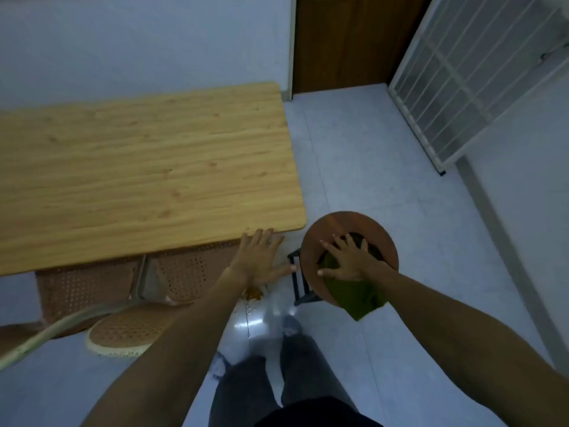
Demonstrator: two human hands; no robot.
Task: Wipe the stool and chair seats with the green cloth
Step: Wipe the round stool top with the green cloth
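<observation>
Two hands noted: right hand (348,260), fingers spread, presses green cloth (354,295) flat on stool (338,228) seat, lower right; left hand (257,257) hovers spread, empty, near worktop (138,167). Risk: overhanging cloth may slip off; chair (123,328) unwiped.

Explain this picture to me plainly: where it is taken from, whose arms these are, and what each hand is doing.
There is one picture, taken by a camera worn on a person's head, looking forward and down. No machine is involved; the two arms are the wearer's own.

The right hand lies flat, fingers spread, pressing a green cloth onto the round brown seat of a stool. Part of the cloth hangs over the seat's near edge. It is pressed down, not held in a closed grip.

The left hand is open and holds nothing, next to the near edge of a wooden table; whether it touches it is unclear. Chairs with woven brown seats stand at the table's near side, partly beneath it. The wearer's legs show at the bottom.
</observation>
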